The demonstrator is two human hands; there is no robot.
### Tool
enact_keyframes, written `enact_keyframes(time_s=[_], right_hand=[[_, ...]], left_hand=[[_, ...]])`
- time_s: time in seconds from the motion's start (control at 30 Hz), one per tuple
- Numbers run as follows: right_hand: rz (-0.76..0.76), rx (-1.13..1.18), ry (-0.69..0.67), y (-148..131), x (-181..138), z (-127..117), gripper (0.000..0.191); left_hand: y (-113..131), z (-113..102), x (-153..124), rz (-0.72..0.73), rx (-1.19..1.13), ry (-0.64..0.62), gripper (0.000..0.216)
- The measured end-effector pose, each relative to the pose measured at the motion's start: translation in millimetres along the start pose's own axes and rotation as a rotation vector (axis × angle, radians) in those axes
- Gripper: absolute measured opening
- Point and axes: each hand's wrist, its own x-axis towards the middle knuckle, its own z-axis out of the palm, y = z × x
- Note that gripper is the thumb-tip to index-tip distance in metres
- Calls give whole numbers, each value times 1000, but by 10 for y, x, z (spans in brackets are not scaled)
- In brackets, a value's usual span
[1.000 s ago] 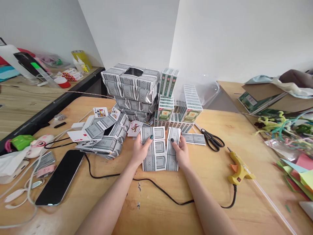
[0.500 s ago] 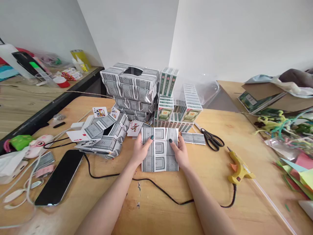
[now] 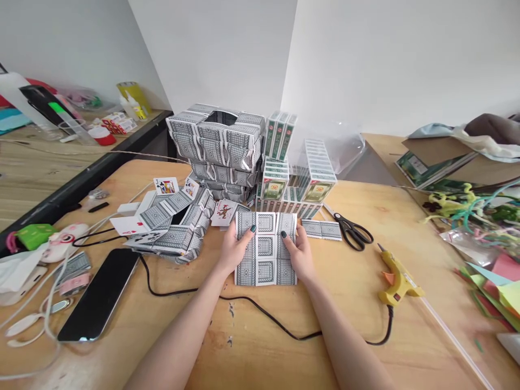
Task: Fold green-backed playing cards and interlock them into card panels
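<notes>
A flat panel of joined playing cards (image 3: 266, 254), grey patterned backs up, lies on the wooden table (image 3: 260, 346) in front of me. My left hand (image 3: 235, 250) grips its left edge, thumb on top. My right hand (image 3: 299, 252) grips its right edge the same way. The panel's strips sit pressed together between both hands.
A tall box built of folded cards (image 3: 219, 146) and stacked card packs (image 3: 298, 181) stand behind. A collapsed card structure (image 3: 170, 225), a phone (image 3: 101, 292), black cable (image 3: 268, 317), scissors (image 3: 352, 232) and a yellow glue gun (image 3: 398, 279) lie around. Craft scraps (image 3: 487, 254) fill the right.
The right strip of cards has been brought leftwards against the rest of the panel, closing the gap. Both hands keep their hold on the edges.
</notes>
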Motion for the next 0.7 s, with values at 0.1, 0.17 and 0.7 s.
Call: enact_keyframes(time_s=[0.1, 0.17, 0.7], right_hand=[[-8, -11, 1, -4, -2, 1, 32], [-13, -11, 6, -6, -3, 3, 31], [68, -21, 40, -47, -4, 9, 27]], left_hand=[[-4, 1, -2, -6, -3, -5, 29], [-10, -2, -1, -16, -3, -15, 31], [-2, -13, -7, -33, -22, -51, 37]])
